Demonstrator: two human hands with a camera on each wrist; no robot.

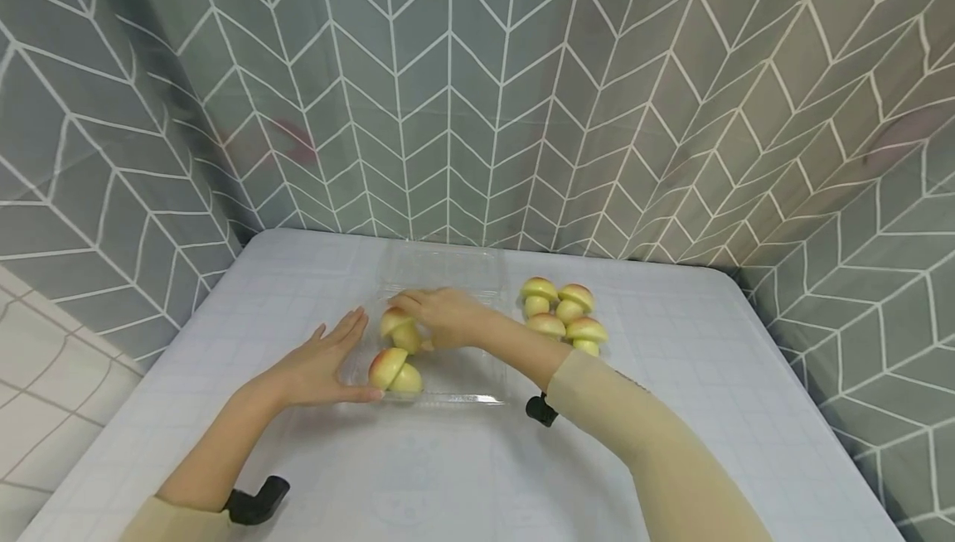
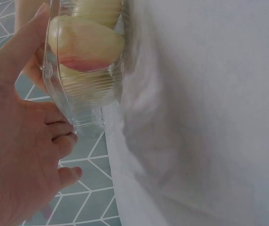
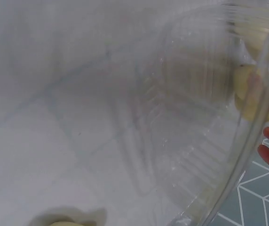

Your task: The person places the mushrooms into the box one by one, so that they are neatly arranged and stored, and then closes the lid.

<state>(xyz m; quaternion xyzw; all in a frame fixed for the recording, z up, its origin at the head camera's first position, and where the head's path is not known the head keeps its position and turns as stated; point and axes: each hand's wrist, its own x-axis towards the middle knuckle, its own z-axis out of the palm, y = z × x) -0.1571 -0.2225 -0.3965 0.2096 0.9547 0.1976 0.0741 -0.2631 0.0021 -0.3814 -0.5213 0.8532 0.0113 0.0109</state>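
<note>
A clear plastic container (image 1: pixel 462 372) lies on the table with its transparent lid (image 1: pixel 443 267) folded back. Two pale yellow, mushroom-shaped pieces with reddish caps sit along its left side: a nearer mushroom (image 1: pixel 395 372) and a farther mushroom (image 1: pixel 403 331). My right hand (image 1: pixel 448 316) reaches into the container and holds the farther one, fingers over the cap and thumb by the stem. Spread along the container's left side, my left hand (image 1: pixel 321 364) touches it with the thumb at the front corner. Through the clear wall, the left wrist view shows a blushed cap (image 2: pixel 90 44).
Several more mushroom-shaped pieces (image 1: pixel 573 302) stand grouped on the white tablecloth (image 1: pixel 671 376) just right of the container. A patterned grey curtain (image 1: pixel 477 111) hangs behind the table's back edge. Black wrist mounts (image 1: pixel 257 500) show on both forearms.
</note>
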